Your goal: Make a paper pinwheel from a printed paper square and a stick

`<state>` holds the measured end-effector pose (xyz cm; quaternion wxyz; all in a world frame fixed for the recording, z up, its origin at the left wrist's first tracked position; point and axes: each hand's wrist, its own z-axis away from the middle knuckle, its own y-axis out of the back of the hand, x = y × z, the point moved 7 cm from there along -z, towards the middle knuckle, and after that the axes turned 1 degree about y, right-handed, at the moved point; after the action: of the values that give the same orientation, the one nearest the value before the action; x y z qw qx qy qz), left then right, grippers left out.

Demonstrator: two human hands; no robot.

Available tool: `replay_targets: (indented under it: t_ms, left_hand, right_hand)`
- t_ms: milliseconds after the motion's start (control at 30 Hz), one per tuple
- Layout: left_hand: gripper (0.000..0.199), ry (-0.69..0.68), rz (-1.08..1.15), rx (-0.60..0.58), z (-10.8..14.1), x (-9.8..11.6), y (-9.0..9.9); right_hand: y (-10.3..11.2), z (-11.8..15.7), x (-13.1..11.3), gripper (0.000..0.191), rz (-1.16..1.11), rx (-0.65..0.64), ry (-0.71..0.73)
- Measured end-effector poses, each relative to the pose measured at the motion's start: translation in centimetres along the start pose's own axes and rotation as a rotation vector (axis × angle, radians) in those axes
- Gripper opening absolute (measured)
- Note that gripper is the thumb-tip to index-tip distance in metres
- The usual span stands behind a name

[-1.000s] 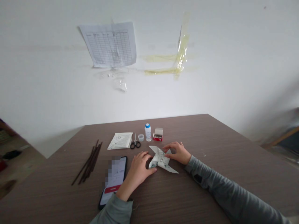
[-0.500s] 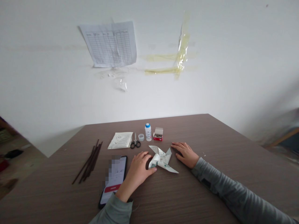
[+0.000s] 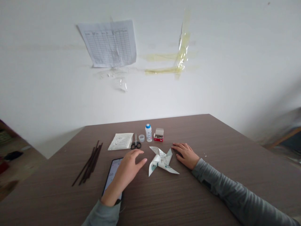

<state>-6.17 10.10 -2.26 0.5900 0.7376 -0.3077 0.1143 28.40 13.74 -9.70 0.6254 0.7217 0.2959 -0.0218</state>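
A four-bladed paper pinwheel (image 3: pixel 162 160) with printed text lies on the table in front of me. To its left, my left hand (image 3: pixel 129 166) hovers over the phone (image 3: pixel 112 172), thumb and fingers apart and nothing in the grasp. The hand and forearm cover much of the phone's screen. My right hand (image 3: pixel 186 154) rests flat on the table by the pinwheel's right blade, fingers spread and holding nothing.
Behind the pinwheel stand a blue-capped white bottle (image 3: pixel 148 133), an open red box of small metal pieces (image 3: pixel 159 135), a small round tub (image 3: pixel 141 138) and black-handled scissors (image 3: pixel 135 143). Folded paper (image 3: pixel 120 141) and several dark sticks (image 3: pixel 89 164) lie left on the table (image 3: pixel 188 128).
My left hand has come off the pinwheel's left blade and moved left over the phone. The right hand has stayed in place.
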Motion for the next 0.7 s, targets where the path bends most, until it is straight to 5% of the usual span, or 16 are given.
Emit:
replay_targets:
  t_ms: [300, 567, 700]
  left_hand:
    - [0.039, 0.427, -0.492, 0.151, -1.5, -6.9, 8.8]
    - [0.055, 0.746, -0.727, 0.112, 0.1, -11.7, 10.4]
    - [0.060, 0.722, -0.692, 0.040, 0.1, -12.4, 9.3]
  right_hand:
    - [0.1, 0.0, -0.3, 0.061, 0.041, 0.000, -0.015]
    - [0.3, -0.1, -0.6, 0.061, 0.043, -0.021, -0.022]
    - [0.3, -0.1, -0.6, 0.061, 0.057, -0.020, -0.027]
